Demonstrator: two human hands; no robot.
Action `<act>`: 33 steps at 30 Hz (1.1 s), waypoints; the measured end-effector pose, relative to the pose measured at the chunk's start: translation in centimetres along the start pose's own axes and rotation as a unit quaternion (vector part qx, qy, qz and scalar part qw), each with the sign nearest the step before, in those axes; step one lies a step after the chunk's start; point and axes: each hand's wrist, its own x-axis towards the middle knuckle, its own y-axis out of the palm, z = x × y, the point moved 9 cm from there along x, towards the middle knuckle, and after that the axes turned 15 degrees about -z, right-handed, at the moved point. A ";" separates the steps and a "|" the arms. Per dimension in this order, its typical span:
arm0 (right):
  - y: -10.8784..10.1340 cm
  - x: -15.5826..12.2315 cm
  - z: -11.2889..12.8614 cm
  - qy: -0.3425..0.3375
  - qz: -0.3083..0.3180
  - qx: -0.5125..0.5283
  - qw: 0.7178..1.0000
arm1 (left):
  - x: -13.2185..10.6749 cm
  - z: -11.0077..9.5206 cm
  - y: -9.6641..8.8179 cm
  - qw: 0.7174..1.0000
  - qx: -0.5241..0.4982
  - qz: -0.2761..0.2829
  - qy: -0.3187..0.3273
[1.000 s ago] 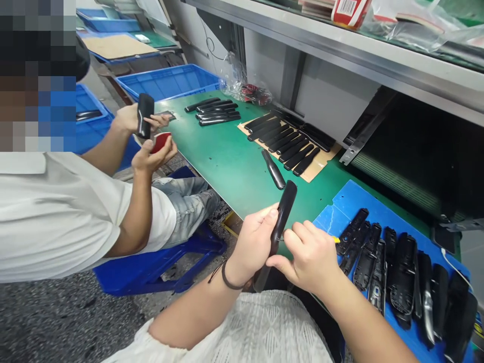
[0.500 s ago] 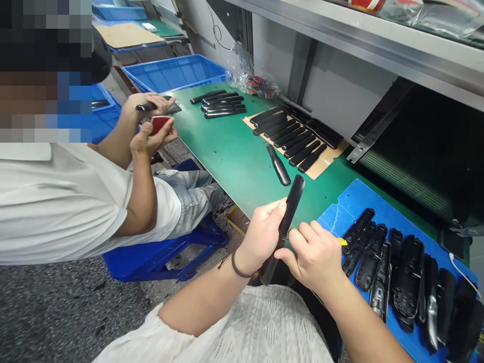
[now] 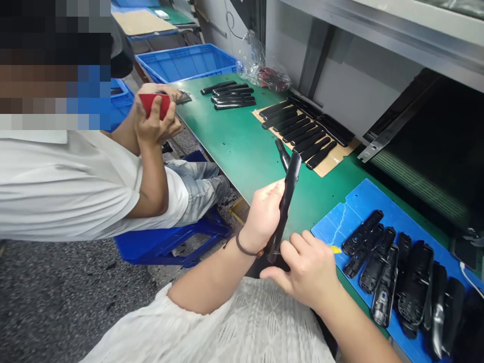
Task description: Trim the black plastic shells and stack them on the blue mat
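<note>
White knitted cloth (image 3: 257, 327) covers the person's front at the bottom of the view. Just above it the right hand (image 3: 308, 269) is curled shut, thumb and fingers pinching a small tool (image 3: 335, 249) of which only a yellow end shows past the knuckles. The fingertips sit at the lower end of a long black shell (image 3: 287, 196). That shell is held nearly upright in the air over the near edge of the green bench (image 3: 234, 146), leaning a little to the right at the top. The left hand (image 3: 264, 214) grips its middle, thumb laid along the near face, with a dark band (image 3: 245, 249) round the wrist. To the right, a blue mat (image 3: 340, 217) lies on the bench and carries a row of black housings (image 3: 393, 272), packed side by side with their hollow insides up. To the left, a co-worker in a white shirt (image 3: 75, 186) sits on a blue stool (image 3: 166, 242). Behind the raised shell a lone black piece (image 3: 282, 150) lies on the green surface. Just beyond it a cardboard sheet (image 3: 333, 160) bears a tidy row of slim black covers (image 3: 298, 133). The co-worker's hand (image 3: 153, 123) holds a red object (image 3: 153, 103) at the bench's left edge. Farther along, four more black covers (image 3: 232, 96) lie together, with a clear bag (image 3: 264, 75) behind them and a blue crate (image 3: 185, 63) at the bench's far end.
</note>
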 end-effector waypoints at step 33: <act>-2.7 0.7 0.2 0.199 -0.091 0.350 0.911 | -6.4 -6.1 -2.9 0.759 0.310 0.190 0.540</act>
